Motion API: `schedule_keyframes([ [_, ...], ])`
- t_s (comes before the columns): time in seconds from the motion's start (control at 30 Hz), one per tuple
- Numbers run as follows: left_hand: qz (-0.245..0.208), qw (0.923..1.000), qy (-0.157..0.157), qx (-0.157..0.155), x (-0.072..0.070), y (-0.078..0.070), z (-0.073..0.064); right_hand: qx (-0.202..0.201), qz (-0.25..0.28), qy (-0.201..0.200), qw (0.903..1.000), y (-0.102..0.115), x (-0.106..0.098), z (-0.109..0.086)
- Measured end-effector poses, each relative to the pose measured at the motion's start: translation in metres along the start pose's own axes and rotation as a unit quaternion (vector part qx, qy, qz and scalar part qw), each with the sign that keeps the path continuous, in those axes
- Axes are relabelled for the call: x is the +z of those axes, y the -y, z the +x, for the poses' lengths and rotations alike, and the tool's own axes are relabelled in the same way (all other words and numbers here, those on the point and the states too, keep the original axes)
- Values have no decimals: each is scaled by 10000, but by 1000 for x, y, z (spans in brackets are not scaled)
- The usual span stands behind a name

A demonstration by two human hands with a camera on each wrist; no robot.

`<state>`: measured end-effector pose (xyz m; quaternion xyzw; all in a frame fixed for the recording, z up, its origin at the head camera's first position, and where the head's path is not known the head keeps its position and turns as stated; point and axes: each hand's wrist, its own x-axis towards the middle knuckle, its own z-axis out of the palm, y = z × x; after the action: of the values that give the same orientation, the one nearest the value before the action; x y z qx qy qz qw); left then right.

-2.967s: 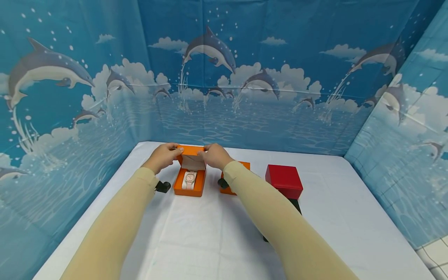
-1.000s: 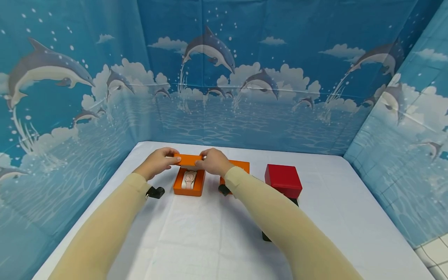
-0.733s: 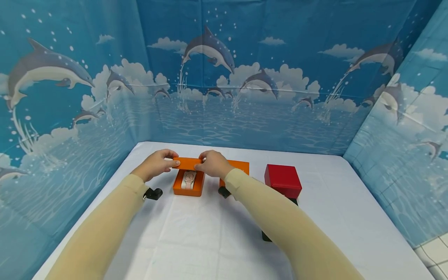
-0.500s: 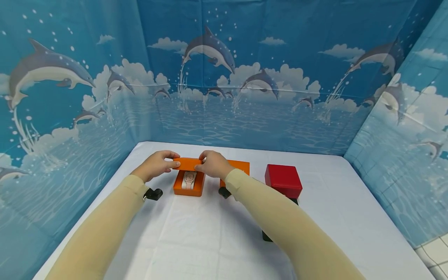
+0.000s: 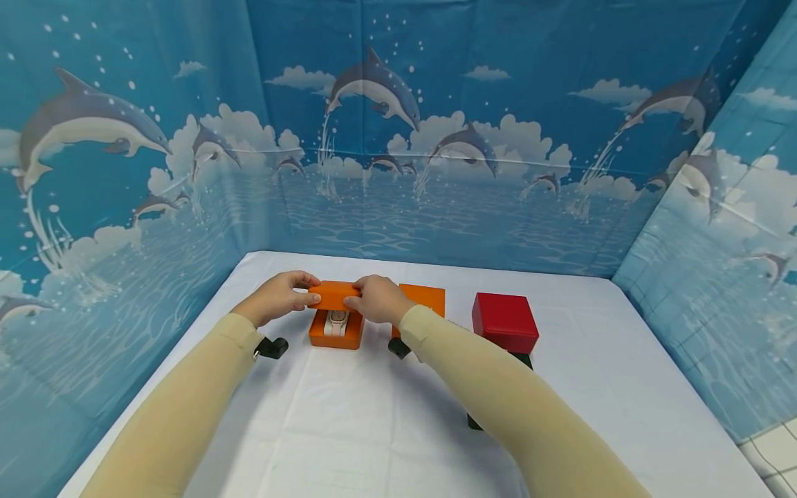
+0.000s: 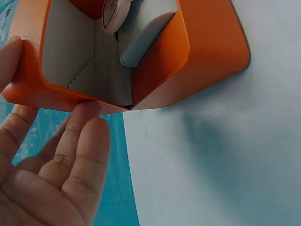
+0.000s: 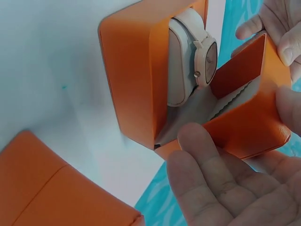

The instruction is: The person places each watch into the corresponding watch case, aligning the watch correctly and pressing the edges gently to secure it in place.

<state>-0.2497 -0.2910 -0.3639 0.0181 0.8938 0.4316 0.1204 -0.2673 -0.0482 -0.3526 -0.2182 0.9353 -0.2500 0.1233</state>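
Note:
An orange watch box point(image 5: 335, 342) stands on the white table, its hinged lid point(image 5: 333, 295) tilted partway down over the base. Inside, a wristwatch point(image 5: 337, 319) with a pale pink strap sits round a light cushion; the right wrist view shows the watch point(image 7: 205, 61) from the side. My left hand point(image 5: 277, 299) pinches the lid's left end, thumb on the front and fingers behind. At the lid's right end, my right hand point(image 5: 381, 301) grips in the same way. The grey lining point(image 6: 70, 52) of the lid shows in the left wrist view.
A second orange box point(image 5: 423, 297) stands just right of the right hand, partly behind the forearm. Farther right is a red box point(image 5: 504, 321). A black object point(image 5: 521, 358) lies mostly hidden under the right sleeve. A dolphin-print curtain point(image 5: 398, 207) borders the table.
The lid has swung forward and down from nearly upright, covering more of the base. Both hands have moved down with it, keeping their hold. The base and other boxes have stayed in place.

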Motion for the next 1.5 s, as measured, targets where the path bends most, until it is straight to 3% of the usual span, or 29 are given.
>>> schedule_keyframes([
  [0.23,55,9998,-6,168,2,7,-5,68,-53,59,9999,0,5,-1],
  [0.6,222,9996,-83,171,9,17,-10,83,-386,160,9991,1,14,-7],
  [1.17,584,9981,208,34,15,15,-13,-253,-691,338,9967,-2,20,-13],
  [1.5,1041,9942,276,20,13,10,-15,-99,-624,256,9977,-4,22,-11],
])
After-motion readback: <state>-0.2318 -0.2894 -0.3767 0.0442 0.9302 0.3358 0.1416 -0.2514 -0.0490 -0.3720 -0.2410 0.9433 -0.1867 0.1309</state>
